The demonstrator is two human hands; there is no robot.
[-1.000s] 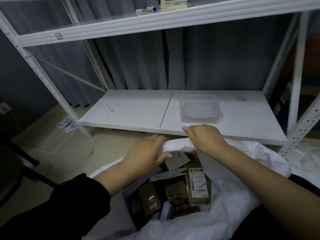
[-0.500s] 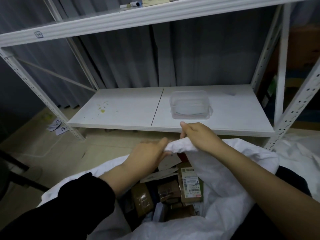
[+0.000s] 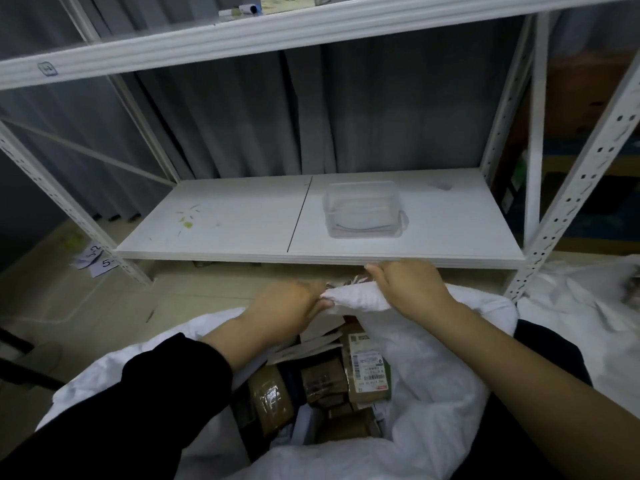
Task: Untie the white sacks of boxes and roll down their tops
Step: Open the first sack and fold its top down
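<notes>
Together, the left hand [image 3: 291, 308] and right hand [image 3: 410, 289] clutch the white sack [image 3: 356, 297] by its rolled rim.

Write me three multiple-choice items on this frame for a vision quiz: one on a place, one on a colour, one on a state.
1. Where is the clear plastic box?
A. lower shelf
B. floor
C. inside the sack

2. What colour is the left sleeve?
A. white
B. black
C. red

3. How is the sack's mouth?
A. tied shut
B. open, boxes showing
C. taped flat

Key: 1 A, the clear plastic box sits on the lower shelf. 2 B, the left sleeve is black. 3 B, the left hand and right hand grip the sack rim above cardboard boxes.
</notes>
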